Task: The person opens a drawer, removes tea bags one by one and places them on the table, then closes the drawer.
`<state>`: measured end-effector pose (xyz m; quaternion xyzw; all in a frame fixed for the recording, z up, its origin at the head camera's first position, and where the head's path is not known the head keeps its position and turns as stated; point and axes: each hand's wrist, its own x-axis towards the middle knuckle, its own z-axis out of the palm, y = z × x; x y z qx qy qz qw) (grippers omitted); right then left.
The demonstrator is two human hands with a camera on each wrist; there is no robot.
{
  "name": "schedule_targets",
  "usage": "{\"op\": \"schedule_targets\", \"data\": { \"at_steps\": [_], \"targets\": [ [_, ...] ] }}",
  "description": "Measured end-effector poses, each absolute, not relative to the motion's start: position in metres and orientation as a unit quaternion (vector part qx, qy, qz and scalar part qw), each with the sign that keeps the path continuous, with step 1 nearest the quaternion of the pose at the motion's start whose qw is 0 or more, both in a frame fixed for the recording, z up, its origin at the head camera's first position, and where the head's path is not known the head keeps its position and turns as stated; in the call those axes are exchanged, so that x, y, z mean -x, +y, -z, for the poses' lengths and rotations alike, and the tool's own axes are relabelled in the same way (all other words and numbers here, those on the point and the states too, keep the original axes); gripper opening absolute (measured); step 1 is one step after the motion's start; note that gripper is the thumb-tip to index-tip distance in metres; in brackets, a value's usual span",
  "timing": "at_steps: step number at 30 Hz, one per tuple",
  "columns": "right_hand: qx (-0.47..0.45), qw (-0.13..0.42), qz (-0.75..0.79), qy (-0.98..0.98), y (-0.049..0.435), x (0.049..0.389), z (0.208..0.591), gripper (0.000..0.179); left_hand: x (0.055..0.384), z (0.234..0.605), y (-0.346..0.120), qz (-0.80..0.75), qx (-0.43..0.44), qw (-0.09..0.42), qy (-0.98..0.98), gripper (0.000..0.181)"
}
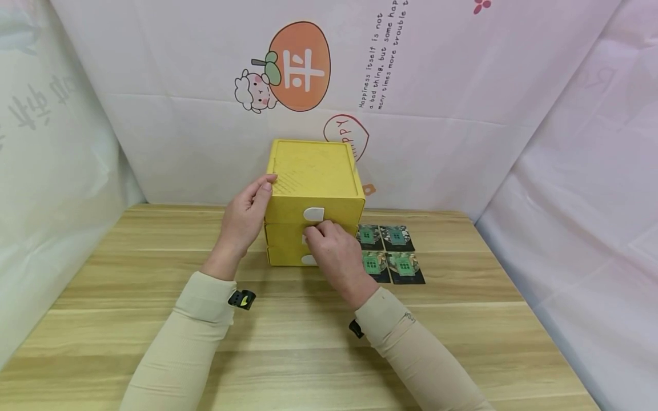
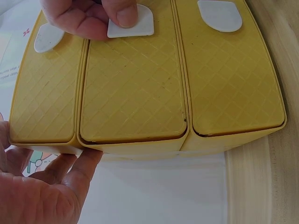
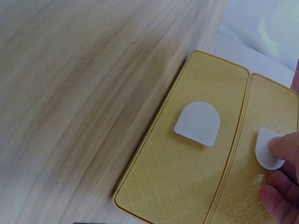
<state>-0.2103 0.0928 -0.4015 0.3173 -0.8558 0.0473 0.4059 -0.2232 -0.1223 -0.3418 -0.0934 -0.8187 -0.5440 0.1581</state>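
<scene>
A yellow cabinet (image 1: 315, 171) with three stacked drawers stands on the table, each drawer front carrying a white rounded tab. My left hand (image 1: 245, 214) rests against the cabinet's left side, fingertips at the upper front corner. In the left wrist view its extended fingers (image 2: 84, 170) lie along that side. With thumb and fingers my right hand (image 1: 336, 251) pinches the white handle (image 2: 135, 23) of the middle drawer (image 2: 133, 88). Above and below it, the top handle (image 1: 314, 214) and the bottom handle (image 3: 198, 123) are untouched. All the drawers look closed.
Several square cards (image 1: 398, 237) with green pictures lie in a block to the cabinet's right, partly behind my right hand. A printed cloth (image 1: 205, 114) hangs behind the wooden table (image 1: 288, 342), with pale cloth at both sides.
</scene>
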Motion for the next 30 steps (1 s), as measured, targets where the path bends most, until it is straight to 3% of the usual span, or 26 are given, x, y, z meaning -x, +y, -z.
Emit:
{"op": "schedule_targets", "data": {
  "at_steps": [11, 18, 24, 30],
  "targets": [
    [-0.332, 0.427, -0.067, -0.838, 0.093, 0.205, 0.400, 0.014, 0.223, 0.343, -0.122, 0.543, 0.087, 0.157, -0.820, 0.051],
    [-0.363, 0.419, -0.039, -0.831, 0.093, 0.198, 0.409, 0.004, 0.223, 0.342, -0.123, 0.546, 0.090, 0.156, -0.818, 0.051],
    [-0.366, 0.409, 0.011, -0.836, 0.094, 0.197, 0.424, 0.017, 0.222, 0.342, -0.123, 0.546, 0.092, 0.155, -0.818, 0.051],
    [-0.361, 0.402, 0.025, -0.841, 0.096, 0.200, 0.430, 0.015, 0.222, 0.343, -0.122, 0.544, 0.093, 0.157, -0.819, 0.051]
  ]
}}
